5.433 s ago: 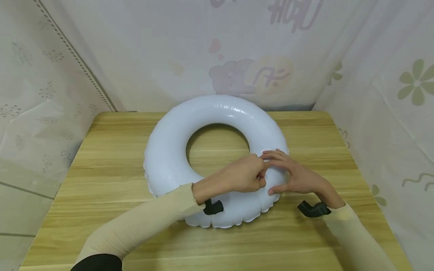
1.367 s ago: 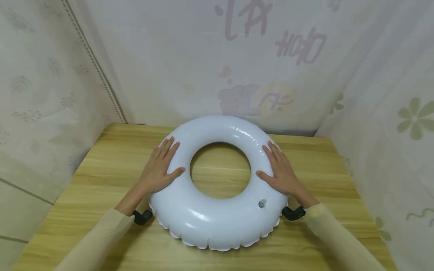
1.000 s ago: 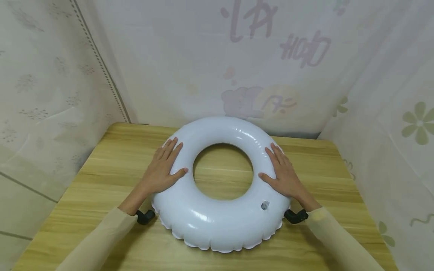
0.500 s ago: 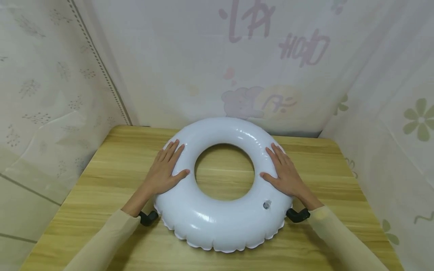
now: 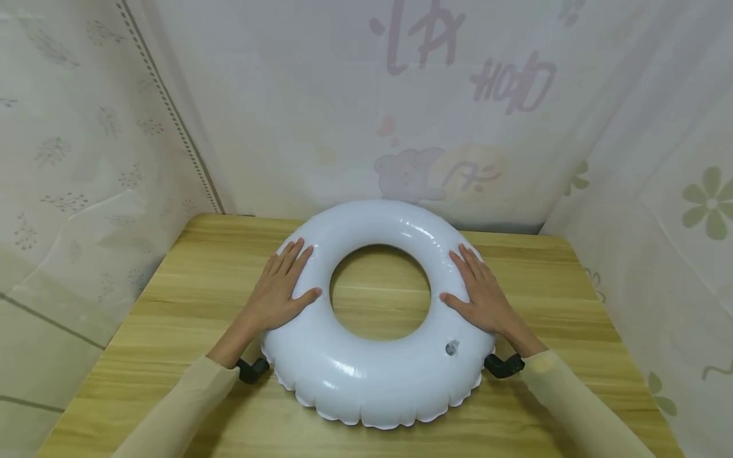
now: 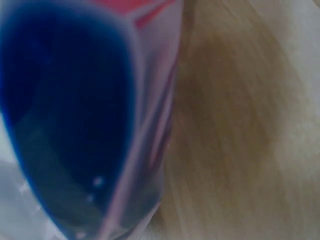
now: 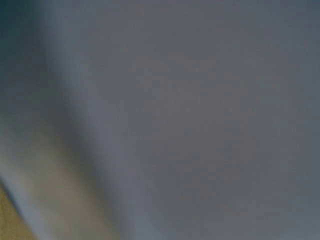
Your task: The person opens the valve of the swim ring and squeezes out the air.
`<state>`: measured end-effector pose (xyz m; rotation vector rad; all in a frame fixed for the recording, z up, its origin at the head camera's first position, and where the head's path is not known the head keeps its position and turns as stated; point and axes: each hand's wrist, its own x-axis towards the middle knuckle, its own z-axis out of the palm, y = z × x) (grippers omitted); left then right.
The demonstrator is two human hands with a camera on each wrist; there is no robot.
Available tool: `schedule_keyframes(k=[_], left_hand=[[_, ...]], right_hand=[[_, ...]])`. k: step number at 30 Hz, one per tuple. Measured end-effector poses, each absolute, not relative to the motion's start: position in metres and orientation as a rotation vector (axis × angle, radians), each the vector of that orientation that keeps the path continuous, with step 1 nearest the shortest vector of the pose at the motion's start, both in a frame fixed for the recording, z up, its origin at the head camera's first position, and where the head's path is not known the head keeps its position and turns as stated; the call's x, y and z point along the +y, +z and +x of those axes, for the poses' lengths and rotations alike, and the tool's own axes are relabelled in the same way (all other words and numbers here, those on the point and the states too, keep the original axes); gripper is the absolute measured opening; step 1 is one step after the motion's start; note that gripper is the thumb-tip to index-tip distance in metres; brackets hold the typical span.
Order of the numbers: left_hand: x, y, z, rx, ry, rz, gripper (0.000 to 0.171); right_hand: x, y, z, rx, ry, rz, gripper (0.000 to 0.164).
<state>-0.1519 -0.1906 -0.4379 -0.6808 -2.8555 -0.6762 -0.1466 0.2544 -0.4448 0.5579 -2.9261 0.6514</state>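
A white inflated swim ring lies flat on the wooden table in the head view, puffed full, with a crinkled seam along its near edge. On its left side rests my left hand, fingers straight and thumb spread towards the hole. My right hand lies the same way on the right side. A clear air valve sits on the near right of the ring, below the right hand. In the left wrist view the ring's side shows dark blue and red; the right wrist view is a grey blur.
The wooden table extends around the ring on both sides. Pale printed cloth hangs behind the table and along its left and right sides, close to the ring's far edge. Black wrist mounts stick out beside the ring.
About five seconds ago both hands were together at the ring's right side, over the valve area. Now they lie apart on opposite sides and the valve shows. In the last second they stay put.
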Motion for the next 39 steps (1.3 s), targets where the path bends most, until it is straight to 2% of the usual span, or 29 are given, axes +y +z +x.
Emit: schedule_keyframes(k=[39], left_hand=[[-0.1899,-0.439,-0.1513,-2.878,-0.664,-0.671,0.087]], right_hand=[[0.2537,-0.4451,-0.1455,-2.938,0.653,0.554,0.092]])
